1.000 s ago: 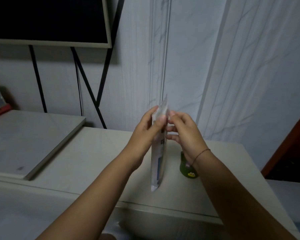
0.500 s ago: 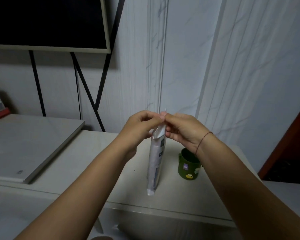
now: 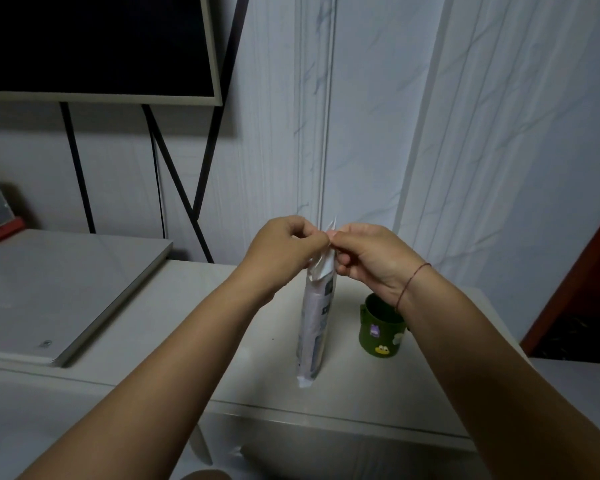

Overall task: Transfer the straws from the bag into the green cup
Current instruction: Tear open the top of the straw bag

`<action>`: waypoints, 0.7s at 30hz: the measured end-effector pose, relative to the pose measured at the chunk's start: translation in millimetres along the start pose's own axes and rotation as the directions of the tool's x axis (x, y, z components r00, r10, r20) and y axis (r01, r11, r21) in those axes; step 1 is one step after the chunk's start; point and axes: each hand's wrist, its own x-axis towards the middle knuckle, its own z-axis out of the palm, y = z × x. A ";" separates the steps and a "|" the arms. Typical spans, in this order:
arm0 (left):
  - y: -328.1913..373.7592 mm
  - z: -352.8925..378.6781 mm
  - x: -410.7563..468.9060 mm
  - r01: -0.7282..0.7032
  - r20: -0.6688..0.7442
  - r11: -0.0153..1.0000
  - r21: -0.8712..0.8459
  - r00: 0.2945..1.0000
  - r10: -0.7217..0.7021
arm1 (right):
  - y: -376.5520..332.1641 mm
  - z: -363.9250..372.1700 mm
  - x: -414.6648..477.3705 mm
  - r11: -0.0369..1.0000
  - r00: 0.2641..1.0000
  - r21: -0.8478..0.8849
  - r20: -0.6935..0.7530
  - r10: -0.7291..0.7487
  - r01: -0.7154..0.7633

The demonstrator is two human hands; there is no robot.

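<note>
Both hands, left hand (image 3: 284, 244) and right hand (image 3: 368, 258), pinch the slim white plastic straw bag's (image 3: 314, 323) top beside the empty-looking stickered green cup (image 3: 380, 329); no straws moved yet.

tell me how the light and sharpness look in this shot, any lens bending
Head view: dim, bluish indoor light; soft focus, so print on the bag is unreadable; both forearms loom large near the bottom edge from the wide lens; green cup dark, its stickers visible.

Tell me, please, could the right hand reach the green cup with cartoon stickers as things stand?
Probably not yet: the right hand and the left hand both pinch the white plastic bag's top. The green cup stands unobstructed just below its wrist.
</note>
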 end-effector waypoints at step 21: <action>-20.0 -7.5 -1.1 0.017 -0.142 0.977 -0.215 0.989 -0.048 | 14.3 -20.5 -14.0 0.988 0.982 -0.042 -0.114 -0.151 0.147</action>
